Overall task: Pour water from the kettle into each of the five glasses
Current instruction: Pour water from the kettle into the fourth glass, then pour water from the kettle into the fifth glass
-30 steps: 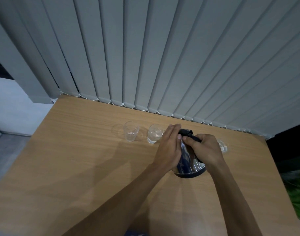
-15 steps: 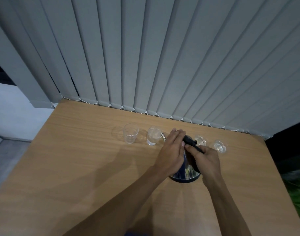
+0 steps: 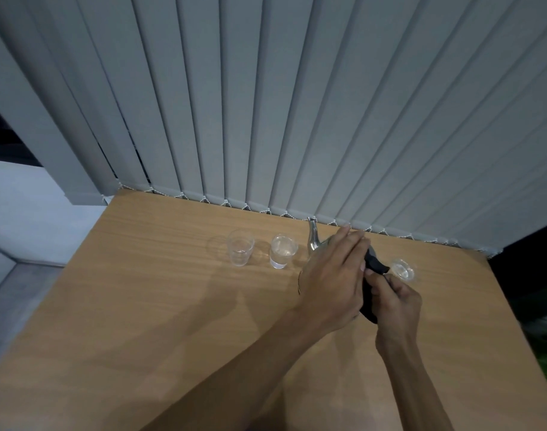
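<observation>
Since a second ago the kettle (image 3: 313, 244) has tipped back: its dark base no longer faces the camera and its silver spout now pokes up past the left hand (image 3: 331, 275). Left fingers (image 3: 350, 244) lie straight and pressed together over its body; the right hand (image 3: 395, 306) curls round the black handle (image 3: 376, 266). Kettle is over the table (image 3: 172, 290), between the water glass (image 3: 283, 251) and the right glass (image 3: 404, 269); the left glass (image 3: 240, 248) stands beyond

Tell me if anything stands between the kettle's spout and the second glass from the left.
Nothing visible does: bare table separates the spout from that glass. The left hand rests on the kettle, clear of that gap.
</observation>
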{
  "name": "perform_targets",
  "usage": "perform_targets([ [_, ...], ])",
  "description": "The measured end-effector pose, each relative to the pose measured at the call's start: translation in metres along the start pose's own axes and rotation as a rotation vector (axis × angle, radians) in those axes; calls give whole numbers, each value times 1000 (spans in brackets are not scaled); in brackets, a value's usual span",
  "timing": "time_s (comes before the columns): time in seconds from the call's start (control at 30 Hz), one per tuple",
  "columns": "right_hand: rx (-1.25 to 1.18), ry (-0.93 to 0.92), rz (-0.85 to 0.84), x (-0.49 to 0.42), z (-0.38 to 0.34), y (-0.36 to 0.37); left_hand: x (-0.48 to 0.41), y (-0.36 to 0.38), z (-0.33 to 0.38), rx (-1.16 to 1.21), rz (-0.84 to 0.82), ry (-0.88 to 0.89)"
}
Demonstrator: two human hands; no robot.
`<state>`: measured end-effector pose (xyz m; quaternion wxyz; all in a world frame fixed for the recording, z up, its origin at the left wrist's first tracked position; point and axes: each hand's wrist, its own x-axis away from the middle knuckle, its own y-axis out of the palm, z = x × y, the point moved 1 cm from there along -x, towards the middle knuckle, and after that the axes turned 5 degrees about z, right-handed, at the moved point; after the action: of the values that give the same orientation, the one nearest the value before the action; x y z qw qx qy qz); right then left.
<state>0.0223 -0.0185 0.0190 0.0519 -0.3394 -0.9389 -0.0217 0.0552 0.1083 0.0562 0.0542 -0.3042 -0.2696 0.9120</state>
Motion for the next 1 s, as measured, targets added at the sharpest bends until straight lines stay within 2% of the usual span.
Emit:
perform_targets([
  [0.23, 34, -34, -117, 4, -8, 21, 4, -23, -7, -10, 57, -64],
  [0.43, 275, -25, -257, 6, -7, 55, 15, -35, -42, 28, 93, -258],
  [0.77, 619, -47, -338, -6, -18, 111, 15, -41, -93, 100, 147, -482],
  [1.0, 775, -72, -359, -15, -25, 123, 11, -42, -101, 102, 171, -486],
])
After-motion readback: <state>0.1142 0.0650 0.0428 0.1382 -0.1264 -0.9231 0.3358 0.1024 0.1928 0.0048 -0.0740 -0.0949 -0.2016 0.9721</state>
